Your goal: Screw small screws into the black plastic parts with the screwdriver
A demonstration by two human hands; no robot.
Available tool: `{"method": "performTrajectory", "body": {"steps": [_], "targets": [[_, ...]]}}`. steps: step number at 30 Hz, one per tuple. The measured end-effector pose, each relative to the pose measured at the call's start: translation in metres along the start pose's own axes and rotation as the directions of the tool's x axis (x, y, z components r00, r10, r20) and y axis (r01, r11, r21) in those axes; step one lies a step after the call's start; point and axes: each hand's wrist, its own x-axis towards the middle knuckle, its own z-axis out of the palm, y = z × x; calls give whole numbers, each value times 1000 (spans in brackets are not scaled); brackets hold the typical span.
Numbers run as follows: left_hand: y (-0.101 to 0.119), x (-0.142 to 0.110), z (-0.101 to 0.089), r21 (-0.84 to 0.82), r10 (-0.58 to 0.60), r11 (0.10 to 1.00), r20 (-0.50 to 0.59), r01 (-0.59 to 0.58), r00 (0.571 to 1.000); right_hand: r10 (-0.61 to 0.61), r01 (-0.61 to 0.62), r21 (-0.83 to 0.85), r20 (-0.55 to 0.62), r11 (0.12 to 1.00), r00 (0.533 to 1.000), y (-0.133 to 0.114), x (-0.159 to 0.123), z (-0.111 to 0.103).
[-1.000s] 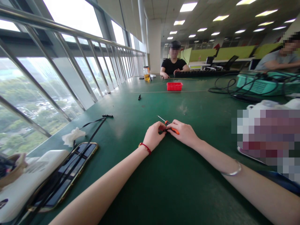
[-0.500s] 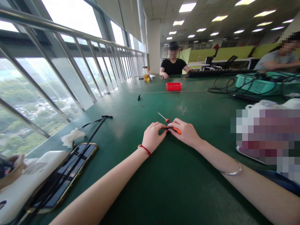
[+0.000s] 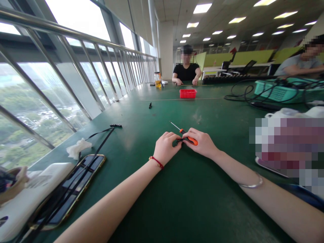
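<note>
My left hand [image 3: 167, 145] is closed, pinching a small black part [image 3: 180, 140] between thumb and fingertips; its kind is too small to make out. Close beside it, my right hand [image 3: 201, 143] is closed around an orange-and-black screwdriver [image 3: 191, 139]. The screwdriver's thin metal shaft points away to the upper left, clear of the black part. The right fingertips also meet the black part's right end. Both hands are held over the green table [image 3: 157, 195].
Left lie a phone [image 3: 84, 182] with black straps across it, crumpled tissue [image 3: 79, 148] and a white case [image 3: 32, 192]. Ahead are a small black piece [image 3: 150, 105], a red basket [image 3: 187, 94] and a jar [image 3: 158, 81]. A teal basket [image 3: 275, 91] with cables stands right. Two people sit beyond.
My hands and the screwdriver have shifted very slightly right, and more of the black part shows. The person opposite has drawn one hand inward across the table.
</note>
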Motion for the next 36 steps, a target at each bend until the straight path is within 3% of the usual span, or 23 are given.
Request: {"method": "performTrajectory", "body": {"steps": [5,12,18,25,30,33,36], "targets": [[-1,0,-2,-9,-23,1000,26,23,999,27,-28,87,12,996,1000,-2,1,-4],[9,-4,-3,-35,-142,989,84,145,986,237,-219,152,-116,964,964,14,2,-7],[6,-4,2,-80,-191,975,163,206,968,259,-241,164,-96,957,961,18,4,-4],[-4,0,4,-199,-245,943,120,266,962,249,-242,143,-37,960,968,19,5,-1],[-30,-1,-22,-139,-339,929,58,344,939,250,-246,134,-17,960,968,20,5,-2],[-59,-9,-53,39,-397,917,-25,398,917,243,-241,122,-1,963,970,19,5,-1],[-87,-25,-83,220,-482,840,-117,496,868,245,-247,112,26,963,969,19,5,-1]]}}
